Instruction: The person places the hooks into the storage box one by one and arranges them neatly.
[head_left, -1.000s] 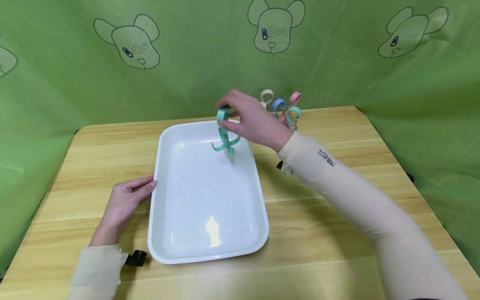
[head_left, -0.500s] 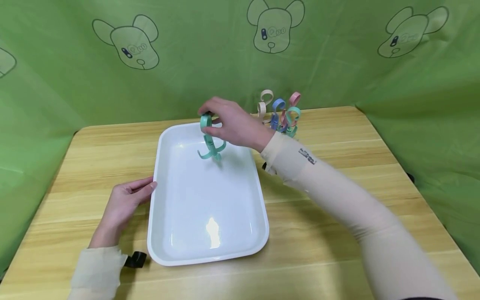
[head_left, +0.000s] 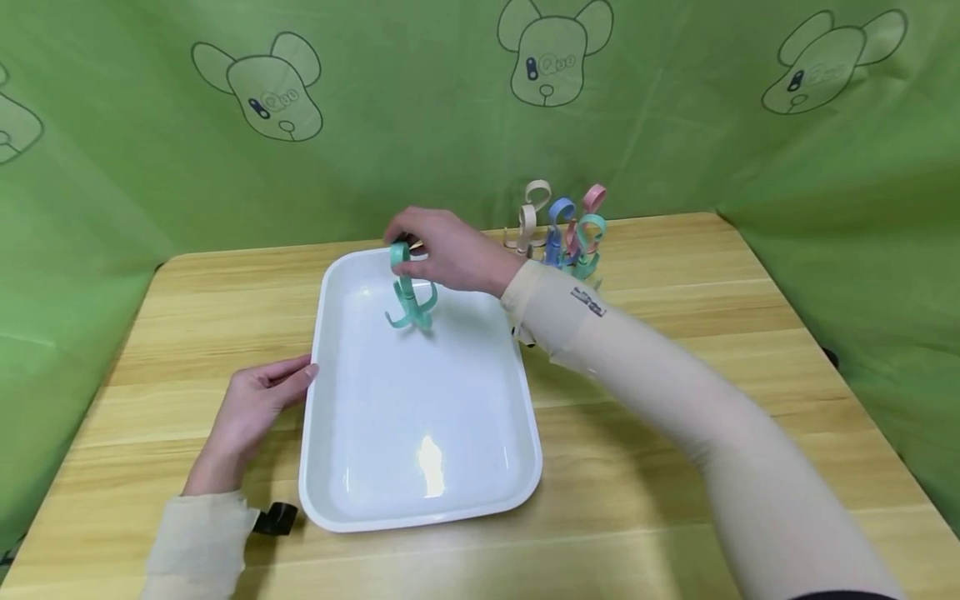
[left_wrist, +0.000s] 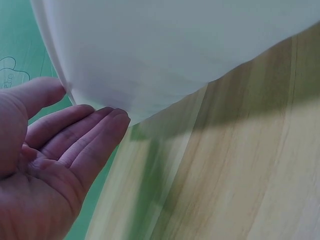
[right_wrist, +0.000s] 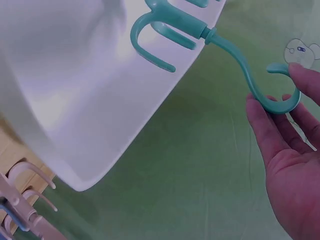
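A teal hanging hook (head_left: 407, 304), with a curled top and several upturned prongs, is upright over the far left part of the white tray (head_left: 420, 515). My right hand (head_left: 450, 248) pinches its curled top between thumb and fingers, as the right wrist view also shows. Whether the prongs touch the tray's floor, I cannot tell. At the tray's left side, my left hand (head_left: 258, 404) has its thumb on the rim and its fingers against the outer wall. The left wrist view shows those fingers (left_wrist: 95, 145) nearly straight beneath the tray's edge.
Behind the tray to the right, several similar hooks stand together on the wooden table (head_left: 660, 400): a beige hook (head_left: 527, 221), a blue hook (head_left: 555, 237), a pink hook (head_left: 592, 200) and another teal hook (head_left: 588, 242). A green curtain (head_left: 420, 150) hangs behind the table.
My right hand has carried the teal hook left and lower, toward the tray's far left corner. More of the hooks behind it now show. My left hand stays at the tray's rim.
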